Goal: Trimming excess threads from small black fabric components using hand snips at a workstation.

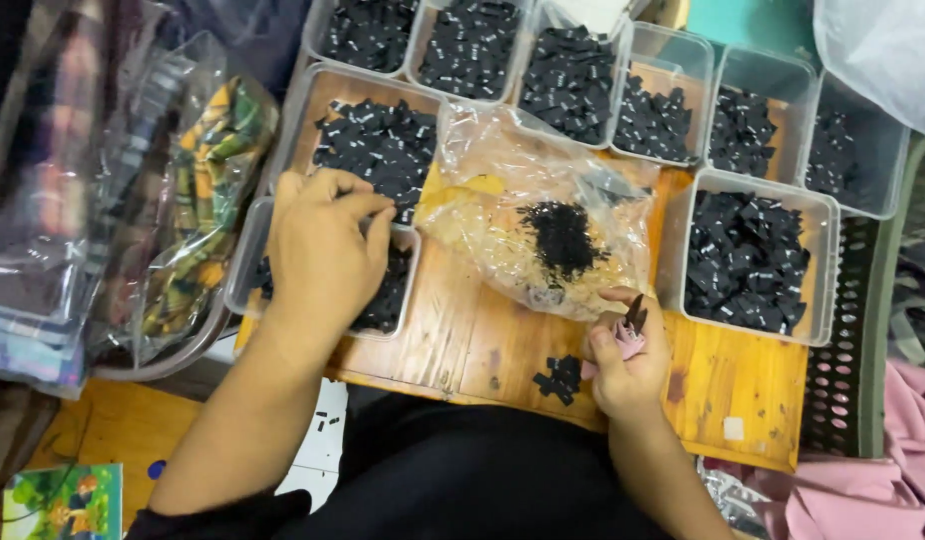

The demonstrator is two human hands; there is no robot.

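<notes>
1. the left hand point(323, 255) reaches into a clear plastic tub point(245, 262) of small black tags point(391, 290), fingers curled together over the pile; from where i stand i cannot tell whether a tag is actually pinched between them.
2. the right hand point(628, 365) is closed around a small pink tool point(628, 340) with a dark tip poking up past the thumb, held just above the wooden board point(483, 345).
3. just to the inside of that right-hand grip, a little loose cluster of black tags point(560, 377) lies on the board near its front edge.
4. directly beyond the right hand sits a crumpled clear plastic bag point(543, 215) with a heap of fine black bits point(563, 238) in it, almost touching the fingertips.
5. further out from both hands, more clear tubs ring the board: one point(381, 140) just past the left hand, a big one point(748, 260) to the outside of the right hand, and a row point(583, 75) across the back, all holding black tags.
6. as for progress: judging by how things lie, most tags are sorted into tubs, the bag holds plenty of bits, and only the small cluster by the right hand looks handled, so the work seems somewhere in the middle with much left.
7. off to the outside of the left hand, bagged patterned cloth point(208, 190) is stacked; pink fabric point(888, 470) lies out past the right wrist.
</notes>
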